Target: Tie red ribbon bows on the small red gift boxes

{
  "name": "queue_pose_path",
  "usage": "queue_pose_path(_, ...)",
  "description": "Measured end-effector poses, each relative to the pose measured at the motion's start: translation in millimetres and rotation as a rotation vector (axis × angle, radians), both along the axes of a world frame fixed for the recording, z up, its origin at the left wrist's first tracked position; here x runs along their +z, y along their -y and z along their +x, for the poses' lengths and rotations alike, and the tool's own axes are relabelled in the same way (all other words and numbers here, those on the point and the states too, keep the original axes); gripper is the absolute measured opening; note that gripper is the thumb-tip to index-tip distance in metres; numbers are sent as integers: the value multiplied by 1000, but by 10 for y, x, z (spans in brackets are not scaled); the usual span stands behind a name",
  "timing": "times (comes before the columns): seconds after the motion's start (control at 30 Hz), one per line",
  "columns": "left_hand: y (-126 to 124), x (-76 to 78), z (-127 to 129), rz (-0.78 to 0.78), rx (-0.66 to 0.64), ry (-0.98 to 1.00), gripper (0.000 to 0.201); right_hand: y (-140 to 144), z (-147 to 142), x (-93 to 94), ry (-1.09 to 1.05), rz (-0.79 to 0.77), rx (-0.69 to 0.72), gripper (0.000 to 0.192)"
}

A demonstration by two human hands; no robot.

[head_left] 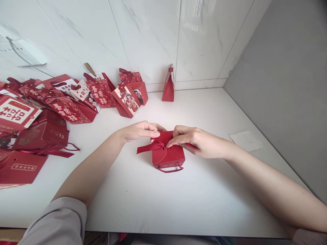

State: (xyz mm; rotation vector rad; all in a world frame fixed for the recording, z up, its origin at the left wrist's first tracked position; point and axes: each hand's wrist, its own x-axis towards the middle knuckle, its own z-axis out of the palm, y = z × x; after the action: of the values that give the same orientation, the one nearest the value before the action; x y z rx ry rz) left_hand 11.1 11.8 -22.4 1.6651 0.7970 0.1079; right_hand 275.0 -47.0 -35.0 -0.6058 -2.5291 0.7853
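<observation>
ribbon (150,147) on a small red gift box (168,157) at counter (204,204) centre is pinched by left hand (138,131) and right hand (198,139) fingers, its bow seemingly half tied, while finished-looking red boxes (51,109) are piled at ten o'clock.

I see a deep red box (168,154) with a red ribbon (150,147) and a red cord handle (170,169) on my white table (163,204). The heap of bags (51,105) is red with white panels and printed red characters. The wall tiles (143,37) are white marble with grey veins.
</observation>
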Motion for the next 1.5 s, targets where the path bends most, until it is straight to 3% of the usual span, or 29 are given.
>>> queue_pose_path(0.1,10,7,12,0,7,20,37,37,-22,40,62,128,-5,46)
queue_pose_path(0.3,11,-21,20,-3,22,65,38,292,-138,217,328,690,-104,34)
queue_pose_path(0.43,6,-28,13,-2,33,60,39,359,-132,272,353,781,-95,32)
queue_pose_path(0.63,6,-12,5,-12,6,56,38,355,-35,339,427,683,-147,29)
queue_pose_path(0.93,41,-14,16,53,9,15,36,363,23,370,543,366,-310,20)
queue_pose_path(1.07,56,-9,21,40,36,12,38,369,89,349,590,246,-327,22)
queue_pose_path(1.17,64,-2,29,36,45,8,41,397,190,439,611,91,-295,22)
queue_pose_path(1.23,69,2,40,39,47,11,41,421,239,547,505,-5,-236,21)
queue_pose_path(1.33,73,5,55,21,30,41,43,436,235,659,100,-99,-111,19)
queue_pose_path(1.43,71,12,55,2,14,52,45,408,178,579,-284,-225,83,16)
queue_pose_path(1.5,70,18,48,3,12,43,44,368,147,435,-400,-300,158,27)
